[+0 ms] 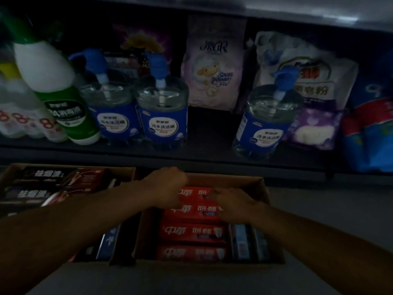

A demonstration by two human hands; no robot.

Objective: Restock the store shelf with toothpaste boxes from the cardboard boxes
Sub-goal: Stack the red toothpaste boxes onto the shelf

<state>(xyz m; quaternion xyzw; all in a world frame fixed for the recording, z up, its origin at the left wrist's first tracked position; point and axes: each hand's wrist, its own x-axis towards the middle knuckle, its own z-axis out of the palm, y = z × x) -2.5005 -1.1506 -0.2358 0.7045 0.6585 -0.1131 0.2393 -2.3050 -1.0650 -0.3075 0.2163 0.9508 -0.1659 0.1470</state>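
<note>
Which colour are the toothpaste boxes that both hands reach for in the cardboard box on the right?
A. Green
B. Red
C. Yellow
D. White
B: the left hand and the right hand meet over the top of a row of red toothpaste boxes with white lettering, lying in the right cardboard box.

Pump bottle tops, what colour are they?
Blue pump tops, clearest in the head view.

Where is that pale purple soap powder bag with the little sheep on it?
The soap powder bag stands at the back of the shelf, centre of the head view, between two blue-labelled pump bottles.
</note>
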